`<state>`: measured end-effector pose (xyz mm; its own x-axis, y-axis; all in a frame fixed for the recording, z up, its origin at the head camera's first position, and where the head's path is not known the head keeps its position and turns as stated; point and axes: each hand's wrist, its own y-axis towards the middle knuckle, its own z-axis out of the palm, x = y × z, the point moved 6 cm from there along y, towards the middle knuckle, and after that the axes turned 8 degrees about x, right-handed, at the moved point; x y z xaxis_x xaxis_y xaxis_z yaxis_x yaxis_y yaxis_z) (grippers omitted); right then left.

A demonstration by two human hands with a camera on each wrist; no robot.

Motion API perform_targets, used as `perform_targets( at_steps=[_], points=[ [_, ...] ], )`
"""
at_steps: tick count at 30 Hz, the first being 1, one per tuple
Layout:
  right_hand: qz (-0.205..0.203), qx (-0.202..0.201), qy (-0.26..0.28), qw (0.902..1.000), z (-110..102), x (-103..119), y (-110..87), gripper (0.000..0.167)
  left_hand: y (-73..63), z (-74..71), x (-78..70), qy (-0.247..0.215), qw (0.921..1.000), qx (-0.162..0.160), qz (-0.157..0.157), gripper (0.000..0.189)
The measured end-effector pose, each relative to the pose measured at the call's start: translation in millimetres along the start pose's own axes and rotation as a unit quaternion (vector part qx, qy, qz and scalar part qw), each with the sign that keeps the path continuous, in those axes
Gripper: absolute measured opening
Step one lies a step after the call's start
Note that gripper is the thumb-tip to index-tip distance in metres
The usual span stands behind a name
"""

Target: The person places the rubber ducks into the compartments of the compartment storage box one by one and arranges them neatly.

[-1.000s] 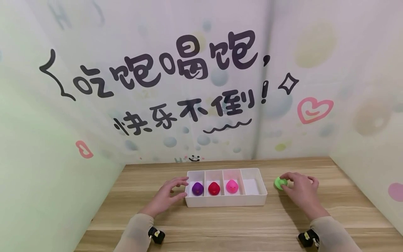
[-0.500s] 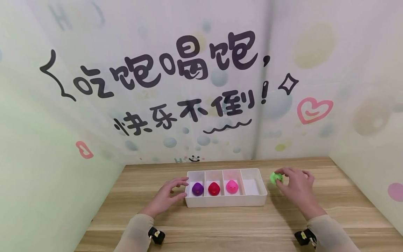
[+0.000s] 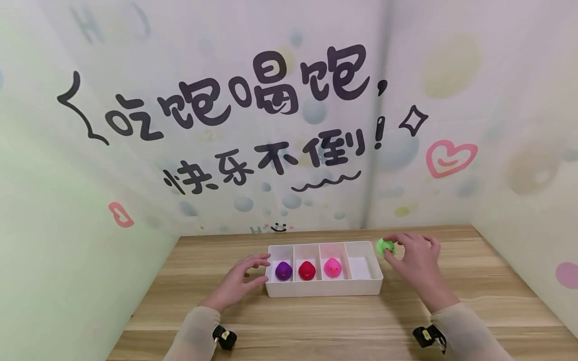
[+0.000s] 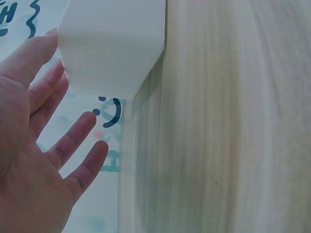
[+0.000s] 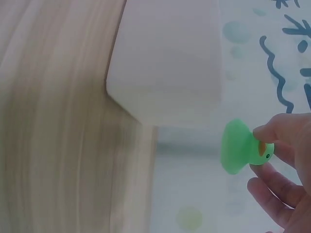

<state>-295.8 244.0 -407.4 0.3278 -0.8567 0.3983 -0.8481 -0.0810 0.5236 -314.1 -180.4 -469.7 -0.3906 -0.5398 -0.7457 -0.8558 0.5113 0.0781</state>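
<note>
Between the thumb and fingers of my right hand [image 3: 417, 263] is a small green rubber duck [image 3: 384, 247], raised just off the tray's right end. In the right wrist view the duck [image 5: 236, 147] is pinched at its head, its round base pointing away from the palm. My left hand [image 3: 240, 278] is at the left end of the white divided tray [image 3: 323, 288], fingertips at its edge and other fingers spread. Purple [image 3: 283, 271], red [image 3: 307, 271] and pink [image 3: 332, 267] toy ducks sit one each in the tray's compartments. The rightmost compartment [image 3: 360, 267] holds nothing.
The tray stands on a wood-grain table [image 3: 316, 326]. Behind it rises a pale printed backdrop [image 3: 271, 210] with large dark lettering, and similar panels close in both sides. A small black device [image 3: 225, 337] is on each wrist.
My right hand has lifted the green rubber duck from the table and carried it left, up to the tray's right end. The left hand and the tray stay in place.
</note>
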Motion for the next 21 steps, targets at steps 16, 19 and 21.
perform_targets(
  at_steps=[16,19,21],
  points=[
    [-0.036,0.029,0.032,0.9984,25,29,3.7,0.024,0.0,0.4,1.4,0.0,0.9999,-0.003,-0.01,0.036],
    [-0.033,0.045,0.033,0.9979,31,29,3.3,0.025,1.2,0.8,2.0,0.002,0.9998,-0.003,-0.018,0.036],
    [-0.03,0.058,0.033,0.9973,34,29,2.7,0.025,1.6,1.1,1.9,0.0,0.9997,-0.003,-0.024,0.036]
  ],
)
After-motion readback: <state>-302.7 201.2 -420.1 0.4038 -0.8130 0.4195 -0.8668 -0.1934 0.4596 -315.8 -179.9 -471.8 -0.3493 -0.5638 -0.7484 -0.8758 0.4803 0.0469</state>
